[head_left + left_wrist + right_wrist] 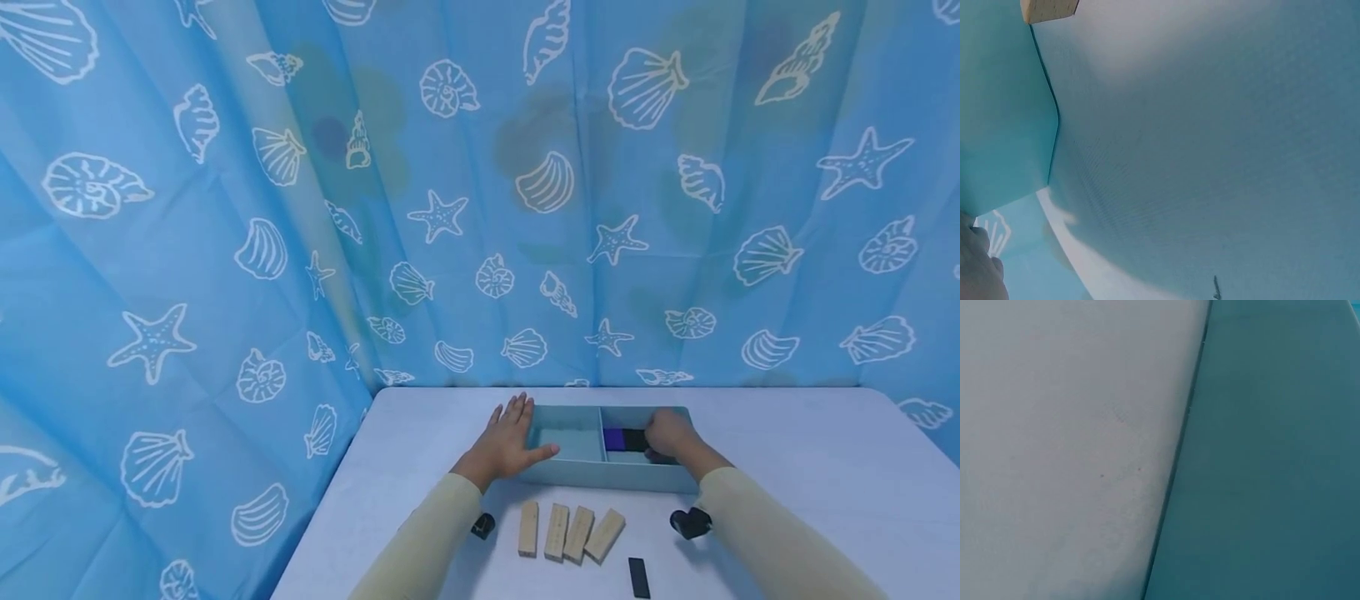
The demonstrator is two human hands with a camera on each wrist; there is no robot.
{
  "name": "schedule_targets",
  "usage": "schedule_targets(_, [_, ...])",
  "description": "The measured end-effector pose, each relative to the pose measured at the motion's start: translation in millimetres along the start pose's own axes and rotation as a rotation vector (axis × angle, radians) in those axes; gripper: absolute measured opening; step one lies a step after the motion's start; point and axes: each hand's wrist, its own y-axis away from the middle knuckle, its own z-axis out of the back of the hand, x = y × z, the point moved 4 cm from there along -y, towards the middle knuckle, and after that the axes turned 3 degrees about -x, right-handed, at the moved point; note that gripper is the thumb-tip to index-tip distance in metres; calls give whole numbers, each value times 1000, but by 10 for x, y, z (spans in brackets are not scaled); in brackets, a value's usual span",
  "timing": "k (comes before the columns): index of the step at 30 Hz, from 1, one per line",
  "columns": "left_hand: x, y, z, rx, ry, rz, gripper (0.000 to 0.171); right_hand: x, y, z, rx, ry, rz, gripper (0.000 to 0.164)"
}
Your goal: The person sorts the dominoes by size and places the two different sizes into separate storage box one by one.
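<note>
A pale blue-green box (592,476) with two compartments stands on the table. My left hand (504,442) rests on its left end, fingers straight and thumb stretched along the front side. Inside the right compartment, a purple block (614,439) lies against a black block (635,440). My right hand (671,435) reaches into that compartment with curled fingers, at the right end of the black block, and appears to pinch a dark block. The fingertips and most of what they hold are hidden. In the right wrist view only the box side (1260,456) and tabletop show.
In front of the box, several wooden blocks (557,532) lie in a loose row. A flat black piece (639,577) lies nearer the table's front. A blue curtain (480,208) with white shells hangs behind and to the left of the white table (810,467).
</note>
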Motion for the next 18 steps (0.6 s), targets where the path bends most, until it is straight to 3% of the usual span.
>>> schedule_targets(7, [4, 0, 8, -13, -3, -13, 99, 23, 10, 31, 10, 95, 33, 33])
schedule_targets(18, [12, 22, -3, -16, -20, -23, 99, 75, 160, 150, 0, 111, 124, 39])
